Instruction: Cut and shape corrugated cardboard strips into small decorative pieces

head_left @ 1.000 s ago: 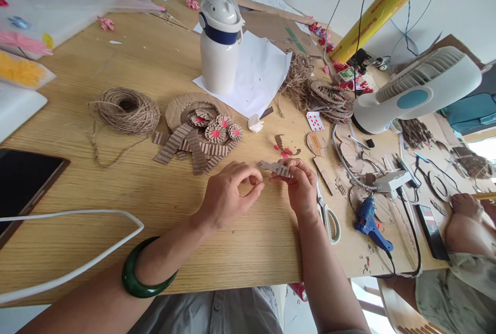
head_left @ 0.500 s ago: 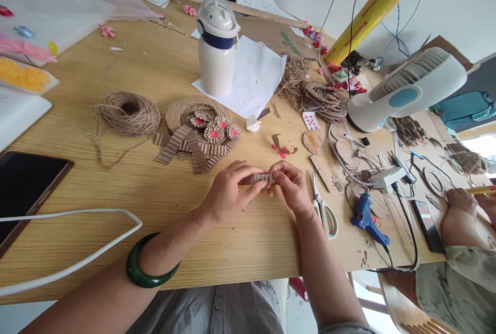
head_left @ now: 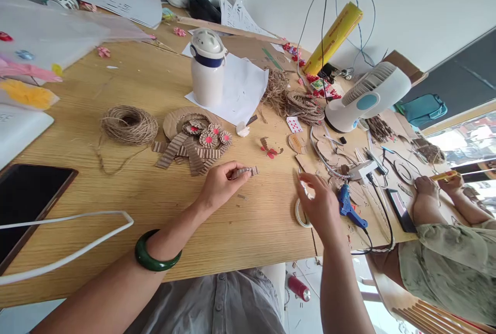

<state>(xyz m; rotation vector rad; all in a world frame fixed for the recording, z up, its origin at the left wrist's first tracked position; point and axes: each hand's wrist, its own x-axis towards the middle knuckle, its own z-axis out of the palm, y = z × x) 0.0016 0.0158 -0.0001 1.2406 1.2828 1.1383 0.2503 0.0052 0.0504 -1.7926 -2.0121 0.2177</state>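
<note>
Head view, looking down on a cluttered pale wooden table [head_left: 163, 81]. Left hand [head_left: 219, 187] rests on the tabletop, fingers curled, thumb and forefinger pinched on a small strip of brown corrugated cardboard [head_left: 245, 171] that juts out to the right of the fingertips, just above the wood. A dark green bangle [head_left: 155, 256] sits on that wrist.

Right hand [head_left: 320, 202] well apart from the left, loosely spread, palm down, holding nothing. It hovers over a pair of white-handled scissors [head_left: 300, 210] lying at the table edge; whether the fingers touch them cannot be told. Just right of the hand lies a blue glue gun [head_left: 346, 205] with a black cord.

Behind the left hand: a heap of corrugated cardboard strips and rosettes with red centres [head_left: 196, 140], and left of it a ball of brown jute twine [head_left: 129, 125]. Further back, a white jug with a navy band [head_left: 207, 68] stands on a sheet of white paper [head_left: 242, 89]. A white and blue desk fan [head_left: 366, 99] stands at right, a yellow roll [head_left: 333, 40] behind it. A black tablet [head_left: 27, 197] lies at near left, a white cable [head_left: 77, 256] looping beside it.

At far right another person's hands [head_left: 426, 187] work on cardboard pieces, holding a yellow tool.
</note>
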